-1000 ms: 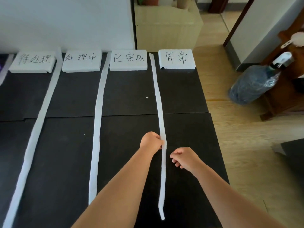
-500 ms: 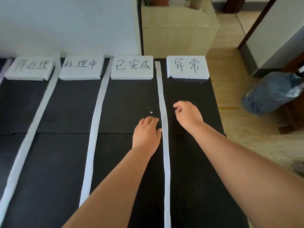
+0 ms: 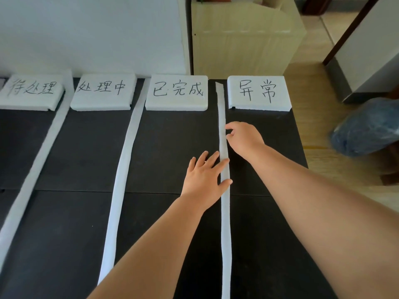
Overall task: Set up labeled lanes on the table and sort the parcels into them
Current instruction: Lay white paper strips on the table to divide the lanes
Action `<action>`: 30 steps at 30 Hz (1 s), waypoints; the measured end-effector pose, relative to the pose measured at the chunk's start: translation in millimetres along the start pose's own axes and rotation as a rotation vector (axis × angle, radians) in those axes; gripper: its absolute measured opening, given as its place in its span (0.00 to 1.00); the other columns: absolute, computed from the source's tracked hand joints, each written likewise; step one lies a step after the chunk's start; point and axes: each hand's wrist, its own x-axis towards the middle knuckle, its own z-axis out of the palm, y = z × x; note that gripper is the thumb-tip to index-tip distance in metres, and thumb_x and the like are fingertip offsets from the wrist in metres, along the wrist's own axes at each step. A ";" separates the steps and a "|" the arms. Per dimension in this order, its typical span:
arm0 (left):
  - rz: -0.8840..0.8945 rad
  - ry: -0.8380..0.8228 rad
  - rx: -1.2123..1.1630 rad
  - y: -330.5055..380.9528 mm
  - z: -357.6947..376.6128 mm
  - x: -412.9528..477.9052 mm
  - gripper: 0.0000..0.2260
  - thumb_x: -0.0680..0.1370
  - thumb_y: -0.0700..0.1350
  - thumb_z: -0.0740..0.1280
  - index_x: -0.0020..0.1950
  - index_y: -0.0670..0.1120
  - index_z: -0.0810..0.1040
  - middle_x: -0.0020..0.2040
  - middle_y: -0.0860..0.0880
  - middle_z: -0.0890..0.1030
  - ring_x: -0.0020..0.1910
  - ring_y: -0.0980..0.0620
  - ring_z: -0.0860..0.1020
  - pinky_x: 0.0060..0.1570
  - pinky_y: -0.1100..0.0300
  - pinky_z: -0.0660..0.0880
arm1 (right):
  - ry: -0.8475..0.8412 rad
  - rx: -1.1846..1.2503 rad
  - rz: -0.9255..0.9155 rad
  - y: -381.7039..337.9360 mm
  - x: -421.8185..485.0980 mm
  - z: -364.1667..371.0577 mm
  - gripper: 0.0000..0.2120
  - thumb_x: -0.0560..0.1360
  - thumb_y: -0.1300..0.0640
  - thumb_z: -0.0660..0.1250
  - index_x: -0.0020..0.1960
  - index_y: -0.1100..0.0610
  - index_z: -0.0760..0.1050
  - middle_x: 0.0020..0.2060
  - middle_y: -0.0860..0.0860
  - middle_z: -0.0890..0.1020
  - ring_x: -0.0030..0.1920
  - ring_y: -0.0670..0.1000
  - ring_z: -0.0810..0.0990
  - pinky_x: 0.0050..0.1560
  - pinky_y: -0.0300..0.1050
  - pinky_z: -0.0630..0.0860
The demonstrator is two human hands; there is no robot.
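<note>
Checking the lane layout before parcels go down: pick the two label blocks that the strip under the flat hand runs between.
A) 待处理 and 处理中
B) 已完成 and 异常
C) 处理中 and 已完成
B: the white strip that the left hand presses flat, with the right hand at its edge, runs up between the 已完成 block and the 异常 block.

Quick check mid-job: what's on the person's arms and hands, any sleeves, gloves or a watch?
Nothing worn shows: the left hand and right hand are ungloved, both forearms bare to the frame edge, with no sleeve, watch or band visible.
</note>
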 end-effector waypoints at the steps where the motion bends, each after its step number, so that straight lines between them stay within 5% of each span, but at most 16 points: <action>1: 0.009 -0.003 -0.003 -0.1 -0.3 -1.0 0.27 0.82 0.61 0.56 0.79 0.59 0.55 0.81 0.53 0.53 0.80 0.47 0.46 0.78 0.45 0.44 | -0.007 -0.007 -0.009 -0.2 0.6 0.8 0.20 0.81 0.60 0.63 0.72 0.51 0.71 0.64 0.52 0.78 0.58 0.52 0.79 0.51 0.42 0.75; 22: 0.046 -0.034 0.001 -0.8 9.9 -37.3 0.26 0.83 0.60 0.54 0.80 0.58 0.54 0.81 0.54 0.51 0.80 0.50 0.43 0.78 0.47 0.39 | 0.003 -0.122 -0.050 -6.4 -17.1 14.2 0.17 0.79 0.60 0.66 0.67 0.52 0.74 0.58 0.52 0.78 0.49 0.51 0.81 0.46 0.43 0.81; 30: 0.089 0.028 0.006 2.4 20.8 -57.6 0.23 0.84 0.56 0.53 0.79 0.55 0.58 0.80 0.53 0.56 0.80 0.49 0.48 0.75 0.50 0.38 | -0.008 -0.251 -0.063 -14.6 -13.0 8.4 0.25 0.78 0.59 0.69 0.74 0.53 0.69 0.66 0.54 0.74 0.58 0.55 0.80 0.54 0.47 0.81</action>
